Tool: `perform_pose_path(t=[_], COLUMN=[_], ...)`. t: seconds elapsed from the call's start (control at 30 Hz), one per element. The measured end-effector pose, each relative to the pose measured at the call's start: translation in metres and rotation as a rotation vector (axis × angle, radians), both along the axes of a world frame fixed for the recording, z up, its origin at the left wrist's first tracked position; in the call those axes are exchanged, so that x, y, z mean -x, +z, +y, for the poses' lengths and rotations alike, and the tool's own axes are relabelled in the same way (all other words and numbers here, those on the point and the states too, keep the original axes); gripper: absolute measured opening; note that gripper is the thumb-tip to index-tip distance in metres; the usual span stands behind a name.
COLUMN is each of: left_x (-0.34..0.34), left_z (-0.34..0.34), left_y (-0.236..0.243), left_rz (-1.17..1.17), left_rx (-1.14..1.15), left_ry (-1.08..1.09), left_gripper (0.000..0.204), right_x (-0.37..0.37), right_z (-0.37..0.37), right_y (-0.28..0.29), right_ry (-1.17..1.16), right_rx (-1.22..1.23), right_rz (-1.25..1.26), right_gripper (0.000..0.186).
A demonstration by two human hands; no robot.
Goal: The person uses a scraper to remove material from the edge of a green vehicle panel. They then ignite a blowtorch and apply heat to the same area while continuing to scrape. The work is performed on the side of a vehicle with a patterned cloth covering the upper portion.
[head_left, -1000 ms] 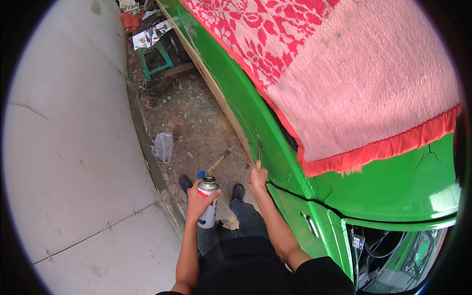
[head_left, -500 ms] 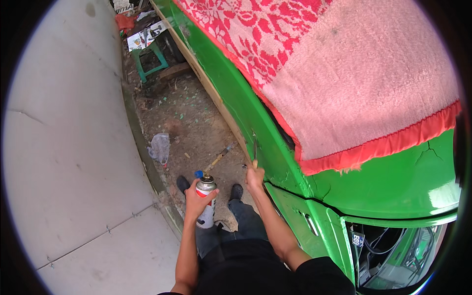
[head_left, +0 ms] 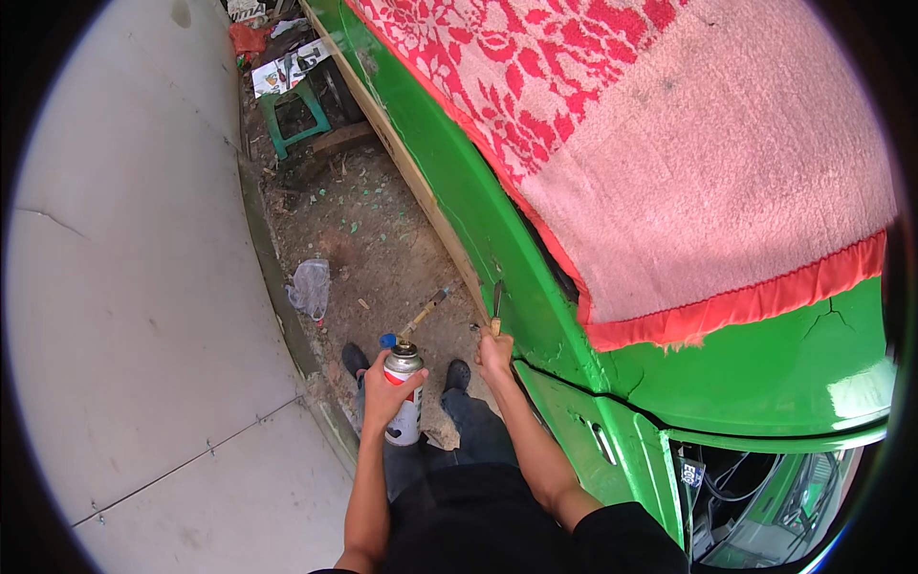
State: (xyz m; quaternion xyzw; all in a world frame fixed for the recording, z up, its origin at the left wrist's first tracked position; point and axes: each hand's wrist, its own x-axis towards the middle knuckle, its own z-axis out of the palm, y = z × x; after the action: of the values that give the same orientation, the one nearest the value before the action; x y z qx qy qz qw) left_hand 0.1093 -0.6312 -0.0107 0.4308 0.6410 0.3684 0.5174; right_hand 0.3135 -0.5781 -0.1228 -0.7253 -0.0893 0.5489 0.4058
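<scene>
My left hand [head_left: 385, 392] is wrapped round the white and red canister of a gas torch [head_left: 406, 413]. The torch's blue knob sits on top, and its brass-coloured nozzle points up and right, toward the green vehicle panel [head_left: 470, 225]. I cannot make out a flame. In my right hand [head_left: 492, 352] is a scraper [head_left: 497, 303], its pale handle in my closed fingers. The narrow dark blade points away from me, at the lower side of the green panel, close to chipped and cracked paint. Whether the blade touches the panel, I cannot tell.
A red and pink blanket [head_left: 660, 163] covers part of the vehicle at right. On the left runs a pale wall [head_left: 134, 268]. A green stool [head_left: 293, 117], a clear plastic bag [head_left: 310, 287] and scattered green paint flakes are on the ground ahead.
The scraper's blade has drawn back slightly toward me along the panel. My left hand keeps its hold on the torch with little movement. The view has shifted a little.
</scene>
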Motion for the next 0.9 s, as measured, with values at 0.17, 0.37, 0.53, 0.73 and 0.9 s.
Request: perform_pose_path(t=[0.17, 0.37, 0.53, 0.73, 0.9], left_x=[-0.008, -0.026, -0.032, -0.035, -0.038], left_z=[0.013, 0.023, 0.026, 0.032, 0.032], left_y=[-0.020, -0.027, -0.028, -0.027, -0.025], left_rz=[-0.076, -0.135, -0.203, -0.241, -0.267], left_rx=[-0.007, -0.023, -0.008, -0.008, 0.003], left_ry=[-0.010, -0.084, -0.075, -0.050, -0.059], left_gripper=[0.052, 0.052, 0.051, 0.051, 0.054], right_x=[-0.019, -0.033, -0.038, -0.048, -0.057], right_z=[-0.013, -0.062, -0.073, -0.068, -0.064], right_y=[0.018, 0.014, 0.017, 0.021, 0.026], right_ry=[0.083, 0.147, 0.121, 0.116, 0.112], right_rx=[-0.059, 0.041, 0.045, 0.010, 0.010], right_rz=[0.088, 0.108, 0.201, 0.219, 0.224], right_gripper=[0.023, 0.025, 0.019, 0.020, 0.025])
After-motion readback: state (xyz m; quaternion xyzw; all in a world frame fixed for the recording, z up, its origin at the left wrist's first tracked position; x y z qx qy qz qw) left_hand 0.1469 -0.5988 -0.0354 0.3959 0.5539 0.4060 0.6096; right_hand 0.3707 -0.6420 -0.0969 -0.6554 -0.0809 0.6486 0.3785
